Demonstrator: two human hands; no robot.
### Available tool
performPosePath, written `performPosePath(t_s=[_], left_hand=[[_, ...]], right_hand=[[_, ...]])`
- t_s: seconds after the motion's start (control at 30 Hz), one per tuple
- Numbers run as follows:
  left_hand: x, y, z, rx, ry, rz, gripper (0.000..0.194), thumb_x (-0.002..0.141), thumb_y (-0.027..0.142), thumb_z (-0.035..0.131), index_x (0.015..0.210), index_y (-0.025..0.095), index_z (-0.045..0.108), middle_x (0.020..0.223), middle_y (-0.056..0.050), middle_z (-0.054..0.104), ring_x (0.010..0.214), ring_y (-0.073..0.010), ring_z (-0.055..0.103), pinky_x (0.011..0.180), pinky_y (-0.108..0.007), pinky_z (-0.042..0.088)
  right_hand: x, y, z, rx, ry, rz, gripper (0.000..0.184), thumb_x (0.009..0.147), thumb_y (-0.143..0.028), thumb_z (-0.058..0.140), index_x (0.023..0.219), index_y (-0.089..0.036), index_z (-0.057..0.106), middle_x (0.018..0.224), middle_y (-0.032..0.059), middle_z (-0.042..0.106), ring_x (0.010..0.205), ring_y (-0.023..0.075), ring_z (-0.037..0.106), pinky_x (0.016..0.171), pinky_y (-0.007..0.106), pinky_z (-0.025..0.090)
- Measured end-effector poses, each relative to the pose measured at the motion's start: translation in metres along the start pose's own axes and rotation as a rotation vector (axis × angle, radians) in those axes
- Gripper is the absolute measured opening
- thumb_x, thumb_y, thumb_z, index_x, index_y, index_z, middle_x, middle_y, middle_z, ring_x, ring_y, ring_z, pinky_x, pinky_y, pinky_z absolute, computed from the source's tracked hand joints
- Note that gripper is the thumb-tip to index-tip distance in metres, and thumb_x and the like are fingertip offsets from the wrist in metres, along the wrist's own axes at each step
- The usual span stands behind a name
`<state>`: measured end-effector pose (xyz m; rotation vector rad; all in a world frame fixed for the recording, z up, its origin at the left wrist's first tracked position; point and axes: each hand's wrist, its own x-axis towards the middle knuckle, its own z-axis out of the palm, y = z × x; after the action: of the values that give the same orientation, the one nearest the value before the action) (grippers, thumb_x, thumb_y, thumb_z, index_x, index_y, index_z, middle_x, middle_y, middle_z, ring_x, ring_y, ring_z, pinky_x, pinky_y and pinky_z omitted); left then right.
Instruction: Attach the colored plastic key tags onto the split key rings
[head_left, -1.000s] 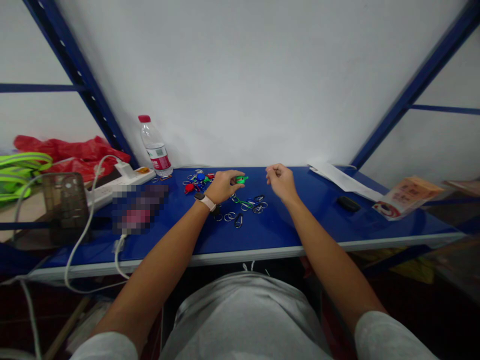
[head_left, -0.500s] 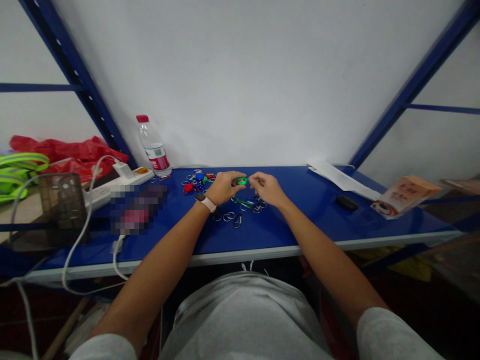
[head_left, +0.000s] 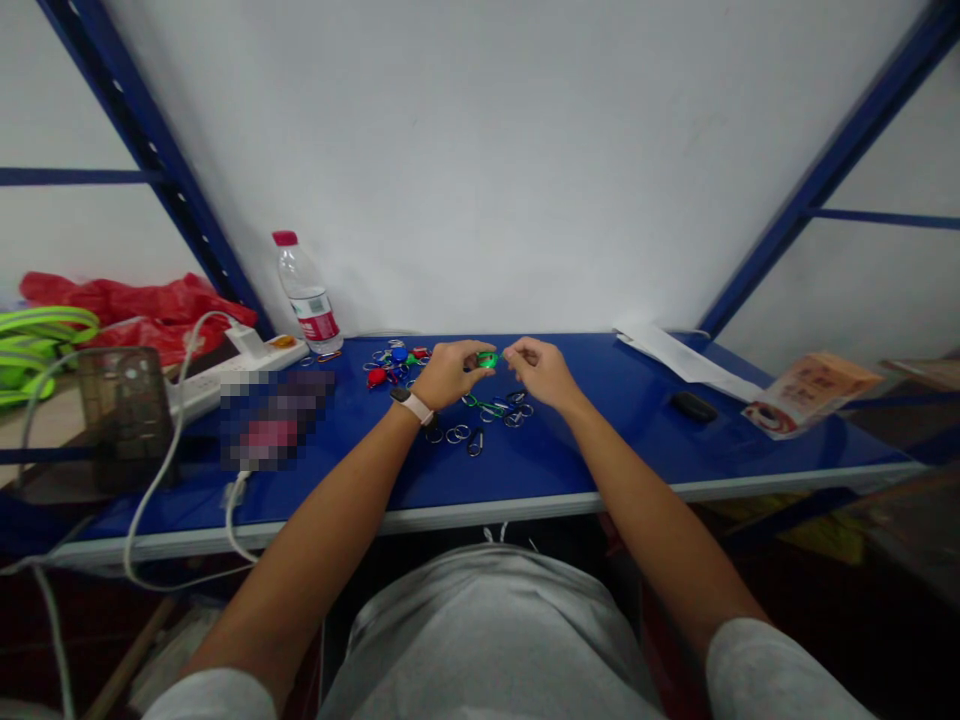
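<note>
My left hand (head_left: 448, 374) pinches a small round green keychain piece (head_left: 487, 359) between thumb and fingers, held above the blue table. My right hand (head_left: 541, 371) is just to its right with thumb and fingertips pressed together; what they hold, if anything, is too small to make out. Below my hands lie several carabiner clips and split rings (head_left: 459, 434), among them a black carabiner (head_left: 475, 443). Left of my left hand, a loose pile has a red round piece (head_left: 376, 377), a blue round piece (head_left: 399, 355) and more metal rings.
A water bottle (head_left: 307, 295) stands at the back left beside a white power strip (head_left: 217, 380). A blurred-out phone (head_left: 274, 425) lies on the left with its cable. To the right are white papers (head_left: 679, 358), a black oval object (head_left: 693, 405) and a printed packet (head_left: 806, 395).
My right hand has shifted slightly right, widening the gap to the green piece. My left hand stays almost in place, the green piece a little turned.
</note>
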<state>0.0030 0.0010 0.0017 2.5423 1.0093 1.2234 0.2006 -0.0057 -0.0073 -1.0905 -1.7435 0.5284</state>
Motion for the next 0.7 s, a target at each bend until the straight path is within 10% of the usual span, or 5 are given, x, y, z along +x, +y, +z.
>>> performPosePath(t_s=[0.7], left_hand=[[-0.001,0.003,-0.006,0.025,-0.005,-0.043,0.033,0.079,0.025,0.074,0.111,0.014,0.071,0.088,-0.006,0.075,0.074,-0.0153,0.067,0.074,-0.028,0.053]], right_hand=[[0.006,0.01,-0.013,0.002,0.164,0.053,0.029,0.086,-0.045,0.057,0.074,-0.019,0.062,0.065,0.0016,0.063,0.057,0.0151,0.056,0.058,0.028,0.045]])
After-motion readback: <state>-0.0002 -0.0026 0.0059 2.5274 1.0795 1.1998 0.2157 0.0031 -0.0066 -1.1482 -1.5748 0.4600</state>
